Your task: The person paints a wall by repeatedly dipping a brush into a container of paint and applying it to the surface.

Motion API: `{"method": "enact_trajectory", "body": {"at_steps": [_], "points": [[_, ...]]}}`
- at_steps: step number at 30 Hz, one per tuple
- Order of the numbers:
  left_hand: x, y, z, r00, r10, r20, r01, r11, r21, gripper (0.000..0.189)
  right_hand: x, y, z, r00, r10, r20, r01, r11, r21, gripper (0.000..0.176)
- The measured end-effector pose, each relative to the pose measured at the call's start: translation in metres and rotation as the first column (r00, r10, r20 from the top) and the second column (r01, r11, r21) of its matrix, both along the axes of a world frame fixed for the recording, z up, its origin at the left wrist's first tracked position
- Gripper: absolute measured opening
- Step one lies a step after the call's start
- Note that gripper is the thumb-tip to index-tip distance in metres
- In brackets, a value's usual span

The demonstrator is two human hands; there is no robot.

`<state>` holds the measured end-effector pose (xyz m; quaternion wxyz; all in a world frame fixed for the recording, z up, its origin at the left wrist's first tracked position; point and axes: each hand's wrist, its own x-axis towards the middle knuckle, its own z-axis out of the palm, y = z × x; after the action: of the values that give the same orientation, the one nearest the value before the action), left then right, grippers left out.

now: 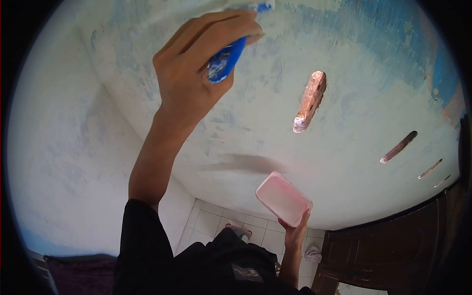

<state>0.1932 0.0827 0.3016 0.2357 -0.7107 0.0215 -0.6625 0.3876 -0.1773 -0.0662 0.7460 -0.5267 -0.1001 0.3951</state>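
Observation:
My left hand [196, 54] is raised against the wall [246, 108], its fingers wrapped round a blue-handled putty knife [227, 60] smeared with white. The tool's far end is partly hidden by the fingers and cut off near the top edge of the view. Lower down, my right hand [296, 231] grips a pink rectangular plastic tub [309, 204] by its near corner. The tub is tilted, and whitish-pink material coats its inside. It is held apart from my left hand, close to the wall.
Slots cut into the wall expose brick, the nearest slot [309, 101] right of my left hand. A second wall [73, 162] meets it at left. Dark wooden furniture [378, 246] stands lower right. Below are white floor tiles [206, 221] and a crumpled pale bag [313, 253].

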Motion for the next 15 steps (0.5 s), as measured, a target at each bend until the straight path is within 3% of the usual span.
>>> {"method": "enact_trajectory", "body": {"at_steps": [3, 4, 6, 8, 11, 14, 15], "points": [[0.003, 0.007, -0.024, 0.999, 0.025, -0.021, -0.024, 0.999, 0.033, 0.029, 0.006, -0.004, -0.012, 0.998, 0.065, -0.017, -0.064, 0.997, 0.046, 0.066], [0.006, 0.009, -0.051, 0.995, 0.069, -0.073, -0.072, 0.997, -0.037, 0.028, 0.007, -0.005, -0.013, 0.998, 0.063, -0.016, -0.063, 0.997, 0.051, 0.066], [0.012, 0.016, -0.123, 0.968, 0.222, -0.119, -0.222, 0.975, 0.021, 0.031, 0.007, -0.006, -0.016, 0.998, 0.064, -0.014, -0.064, 0.996, 0.056, 0.065], [0.012, 0.009, -0.21, 0.957, 0.2, -0.208, -0.214, 0.976, -0.048, 0.026, 0.008, -0.006, -0.017, 0.998, 0.054, -0.016, -0.053, 0.997, 0.055, 0.065], [0.004, -0.04, -0.286, 0.928, 0.1, -0.359, -0.213, 0.933, -0.292, 0.028, 0.01, -0.008, -0.019, 0.999, 0.045, -0.019, -0.044, 0.998, 0.055, 0.065], [0.001, -0.057, -0.315, 0.841, -0.197, -0.504, -0.231, 0.713, -0.662, 0.026, 0.015, -0.004, -0.02, 0.999, 0.04, 0.0, -0.04, 0.998, 0.05, 0.065], [-0.001, -0.052, -0.307, 0.848, -0.249, -0.468, -0.206, 0.66, -0.723, 0.026, 0.015, -0.004, -0.019, 0.999, 0.048, 0.004, -0.049, 0.998, 0.045, 0.064]]}}
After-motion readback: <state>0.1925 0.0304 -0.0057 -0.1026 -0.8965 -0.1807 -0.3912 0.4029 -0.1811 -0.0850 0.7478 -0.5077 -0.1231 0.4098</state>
